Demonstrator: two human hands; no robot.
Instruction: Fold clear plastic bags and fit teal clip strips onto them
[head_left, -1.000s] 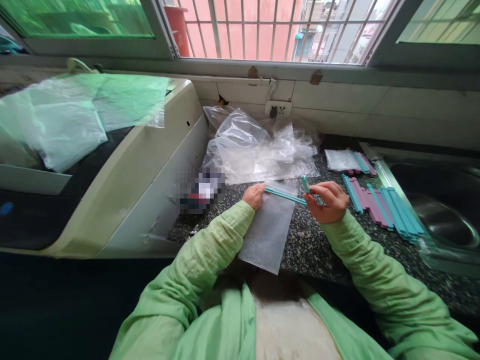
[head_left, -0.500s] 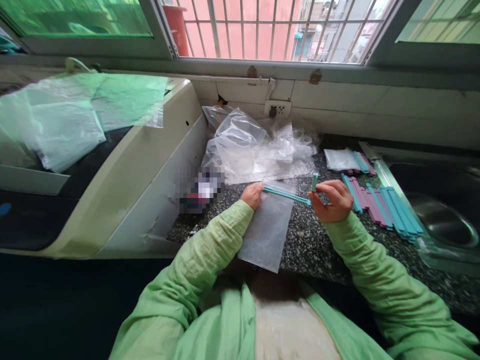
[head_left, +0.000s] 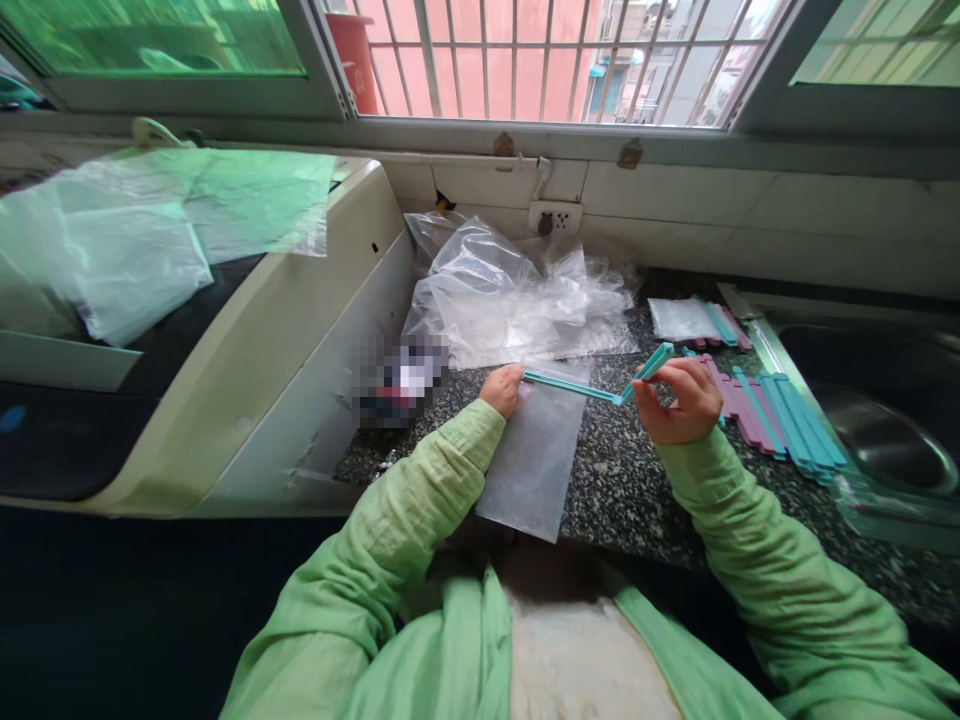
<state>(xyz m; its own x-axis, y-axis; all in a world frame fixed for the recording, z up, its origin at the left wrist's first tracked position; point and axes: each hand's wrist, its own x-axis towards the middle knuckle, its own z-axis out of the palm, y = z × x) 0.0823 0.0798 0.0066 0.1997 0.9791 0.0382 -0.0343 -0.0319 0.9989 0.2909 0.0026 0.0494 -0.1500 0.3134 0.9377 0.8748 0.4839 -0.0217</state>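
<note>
A teal bag sealing clip (head_left: 574,385) is unfolded in a V between my hands, its hinge low near my right hand. My left hand (head_left: 503,388) is closed on the clip's left end, at the upper edge of a clear plastic bag (head_left: 529,465). My right hand (head_left: 681,400) pinches the clip's other arm, which now slants up to the right. The bag lies below the clip, its lower end reaching the counter's front edge. Whether the clip's long arm sits on the bag's edge or just above it, I cannot tell.
Several teal and purple clips (head_left: 806,425) lie right of my right hand, by the sink (head_left: 885,440). Behind them is a clear packet (head_left: 682,320) with more clips. Crumpled plastic bags (head_left: 517,300) are heaped at the back. A beige machine (head_left: 322,330) stands left.
My right hand has moved slightly right, swinging the clip's free arm from upright to a rightward slant, so the clip is opened wider. My left hand has barely moved.
</note>
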